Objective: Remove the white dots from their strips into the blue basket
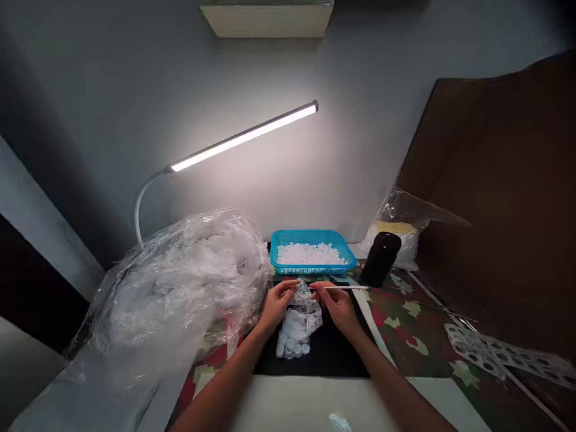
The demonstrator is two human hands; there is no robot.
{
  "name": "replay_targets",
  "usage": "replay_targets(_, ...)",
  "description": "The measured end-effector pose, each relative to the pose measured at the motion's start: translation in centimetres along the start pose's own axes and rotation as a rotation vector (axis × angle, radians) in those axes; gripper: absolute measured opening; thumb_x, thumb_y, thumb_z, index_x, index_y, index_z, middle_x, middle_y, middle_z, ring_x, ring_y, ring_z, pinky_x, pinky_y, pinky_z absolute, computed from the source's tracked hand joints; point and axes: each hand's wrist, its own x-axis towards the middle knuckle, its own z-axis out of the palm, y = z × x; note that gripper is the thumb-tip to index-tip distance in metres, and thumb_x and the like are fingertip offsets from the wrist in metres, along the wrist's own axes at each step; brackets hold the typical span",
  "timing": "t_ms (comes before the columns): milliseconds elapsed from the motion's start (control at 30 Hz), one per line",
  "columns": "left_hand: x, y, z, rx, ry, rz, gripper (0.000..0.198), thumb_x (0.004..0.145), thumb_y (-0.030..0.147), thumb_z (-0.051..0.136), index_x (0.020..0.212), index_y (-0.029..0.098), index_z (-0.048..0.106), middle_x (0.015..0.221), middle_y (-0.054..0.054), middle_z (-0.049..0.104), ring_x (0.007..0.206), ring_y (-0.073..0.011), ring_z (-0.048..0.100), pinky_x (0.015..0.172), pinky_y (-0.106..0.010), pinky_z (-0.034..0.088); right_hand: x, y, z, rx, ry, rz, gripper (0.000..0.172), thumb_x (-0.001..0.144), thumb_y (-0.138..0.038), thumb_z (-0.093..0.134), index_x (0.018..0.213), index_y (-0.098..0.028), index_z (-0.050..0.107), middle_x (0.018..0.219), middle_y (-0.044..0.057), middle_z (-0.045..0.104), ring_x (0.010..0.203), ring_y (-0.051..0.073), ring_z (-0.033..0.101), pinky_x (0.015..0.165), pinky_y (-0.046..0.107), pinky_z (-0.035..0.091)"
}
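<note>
- Lamp [245,137], lit, before the wall [360,138]
- Pale box [270,23] above the lamp
- Patterned cloth [427,324], green and red
- Black object [381,258], tilted
- Brown board [495,198] at right
- Perforated strip [515,356] near the board

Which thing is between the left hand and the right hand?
In the head view, a translucent, bumpy plastic piece lies between the left hand and the right hand.

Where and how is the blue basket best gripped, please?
Perhaps hold the blue basket by its rim at both short ends, coming from left and right: it sits with a long side in front and holds small white pieces, so a level lift seems safest.
</note>
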Motion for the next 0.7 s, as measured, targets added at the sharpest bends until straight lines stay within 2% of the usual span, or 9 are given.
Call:
replay_targets(167,0.18,-0.32,0.18,0.011,0.038,0.002,0.024,0.069,0.034,0.067,0.082,0.013,0.071,0.089,-0.009,0.072,0.084,-0.0223,0.064,0.071,-0.028,0.049,-0.02,-0.05,-0.04,-0.01,-0.001,-0.001,0.026,0.087,-0.036,0.05,0.084,-0.018,0.069,0.07,0.003,0.062,0.058,0.013,0.049,0.053,0.024,0.037)
replay_targets(333,0.17,-0.9,0.24,0.031,0.061,0.043,0.032,0.063,0.034,0.074,0.087,0.013,0.067,0.087,-0.007,0.069,0.076,-0.0188,0.063,0.066,-0.026,0.05,-0.04,-0.54,-0.05,-0.028,-0.025,0.001,0.025,0.088,-0.036,0.05,0.088,-0.019,0.068,0.07,0.003,0.061,0.063,0.015,0.051,0.056,0.025,0.039)
replay_targets(500,0.05,-0.7,0.21,0.054,0.019,0.094,0.036,0.067,0.031,0.073,0.098,0.015,0.066,0.102,-0.009,0.066,0.091,-0.0217,0.062,0.075,-0.029,0.051,-0.35,-0.55,0.07,-0.045,-0.083,0.024,0.025,0.088,-0.037,0.05,0.095,-0.02,0.067,0.075,0.003,0.062,0.065,0.016,0.054,0.056,0.025,0.042)
replay_targets(700,-0.11,-0.25,0.28,0.09,-0.016,0.161,0.033,0.07,0.028,0.071,0.1,0.017,0.068,0.107,-0.009,0.063,0.103,-0.023,0.058,0.086,-0.031,0.047,-0.37,-0.11,0.17,-0.061,-0.102,0.042,0.026,0.088,-0.039,0.049,0.098,-0.021,0.065,0.081,0.004,0.065,0.074,0.018,0.059,0.063,0.027,0.045)
